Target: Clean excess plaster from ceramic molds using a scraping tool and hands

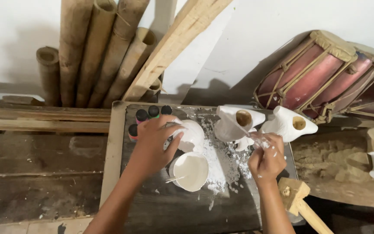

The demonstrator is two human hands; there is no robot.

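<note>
A white moulded figure [190, 135] is gripped by the left hand [154, 143], its fingers wrapped around it, toward the far edge of the dark surface [187, 208]. Just nearside of it stands a white cup of plaster [190, 171] — directly beneath the left hand, so this hand is the nearer one. The right hand [266, 160] is closed on what seems a thin brush [251, 135], whose long axis slants away toward a second white figure [235, 123] at the far edge.

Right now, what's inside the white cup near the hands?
The white cup holds white paint with a thin stick poking out over its rim. The cup's bottom is hidden under the paint.
</note>
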